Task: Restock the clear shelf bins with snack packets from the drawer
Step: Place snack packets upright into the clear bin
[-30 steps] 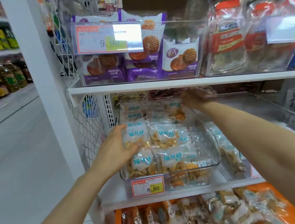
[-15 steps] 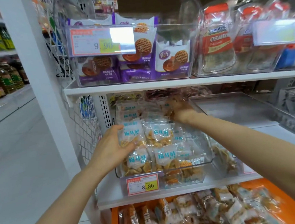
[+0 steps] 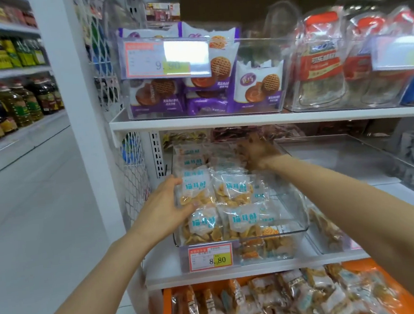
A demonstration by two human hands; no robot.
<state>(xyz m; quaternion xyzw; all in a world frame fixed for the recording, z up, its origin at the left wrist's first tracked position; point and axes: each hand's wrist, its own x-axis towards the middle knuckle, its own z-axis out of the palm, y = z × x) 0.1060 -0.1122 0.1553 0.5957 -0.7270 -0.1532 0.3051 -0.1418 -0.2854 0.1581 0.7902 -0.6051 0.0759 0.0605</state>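
Note:
A clear shelf bin [image 3: 292, 228] on the middle shelf holds several clear snack packets [image 3: 241, 219] with blue lettering and yellow crisps. My left hand [image 3: 164, 208] presses against the bin's left side, thumb and fingers around a packet [image 3: 195, 191] there. My right hand [image 3: 257, 152] reaches deep under the upper shelf to the bin's back, fingers curled among the rear packets; what it holds is blurred. Below, an orange drawer [image 3: 165, 308] is pulled out, piled with more packets [image 3: 283, 298].
Purple cookie packets fill a clear bin [image 3: 202, 82] on the upper shelf, beside bins of red-capped bags [image 3: 323, 64]. An empty clear bin [image 3: 366, 158] lies right of my arm. A price tag [image 3: 211, 256] reads 8.80. Oil bottles [image 3: 13, 106] line the aisle shelves at left.
My right hand has drawn back a little and shifted over the rear packets. My left hand stays on the bin's left packet. The camera has moved slightly closer and rightward.

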